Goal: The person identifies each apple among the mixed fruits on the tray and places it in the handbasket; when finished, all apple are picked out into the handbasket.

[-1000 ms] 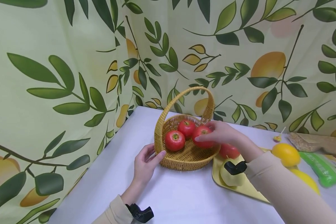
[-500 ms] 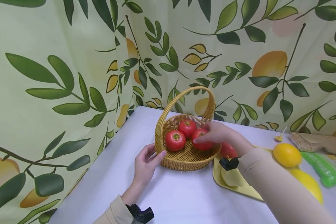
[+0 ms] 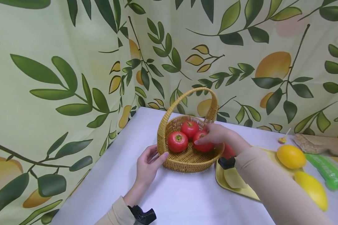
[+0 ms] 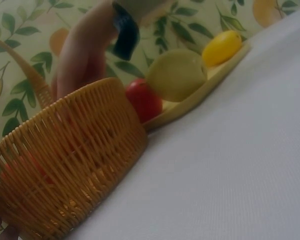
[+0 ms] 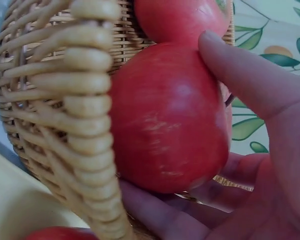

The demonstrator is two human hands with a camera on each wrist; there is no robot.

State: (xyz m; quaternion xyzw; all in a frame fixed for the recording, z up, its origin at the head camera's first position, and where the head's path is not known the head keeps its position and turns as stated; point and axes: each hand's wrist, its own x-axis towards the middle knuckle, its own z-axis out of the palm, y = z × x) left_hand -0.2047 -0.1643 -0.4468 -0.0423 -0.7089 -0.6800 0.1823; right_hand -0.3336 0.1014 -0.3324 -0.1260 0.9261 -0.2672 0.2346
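Observation:
A wicker basket (image 3: 188,167) with a tall arched handle stands on the white table. My left hand (image 3: 148,164) grips its left side, thumb at the rim. Two red apples, a front one (image 3: 177,141) and a back one (image 3: 190,129), lie inside. On the basket's right side, my right hand (image 3: 218,134) holds a third red apple (image 3: 204,147) low inside the rim. The right wrist view shows the thumb on this apple (image 5: 170,120) and fingers curled beneath it. Another red apple (image 4: 144,100) sits on the tray, close against the basket.
To the right lies a yellow tray (image 3: 220,178) with a pale green-yellow pear-like fruit (image 3: 234,179). A lemon (image 3: 291,157) and a larger yellow fruit (image 3: 311,189) are farther right. Beyond them lie a green packet (image 3: 328,172), a brown bag (image 3: 321,144) and a lollipop (image 3: 282,139).
My right hand and forearm have shifted slightly inward, and the apple it holds sits a little lower in the basket. The left hand keeps its place on the basket.

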